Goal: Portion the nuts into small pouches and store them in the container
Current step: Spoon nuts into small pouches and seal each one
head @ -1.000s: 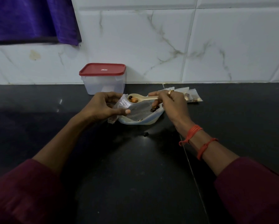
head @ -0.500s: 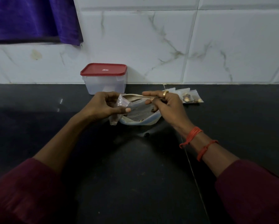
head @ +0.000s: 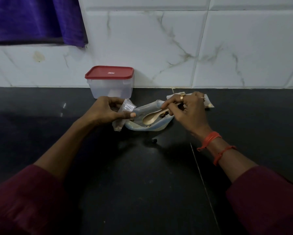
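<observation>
My left hand (head: 106, 111) pinches a small clear pouch (head: 125, 111) upright by its mouth, with a few nuts at its bottom. My right hand (head: 186, 107) grips the handle of a pale wooden spoon (head: 150, 117). The spoon's empty bowl points down into a larger open plastic bag (head: 149, 126) lying on the black counter (head: 142, 175). A few dark nuts (head: 163, 114) show inside that bag beside my right fingers. A clear container with a shut red lid (head: 109, 82) stands against the wall behind my left hand.
Small filled pouches (head: 208, 105) lie behind my right hand, mostly hidden by it. One loose dark nut (head: 154, 141) sits on the counter in front of the bag. A marble-tiled wall (head: 159, 48) closes the back, with purple cloth (head: 33, 19) hanging top left.
The spoon held nuts level at the small pouch's mouth a second ago. It has since swung back and down into the big bag, its bowl empty. My left hand kept its hold.
</observation>
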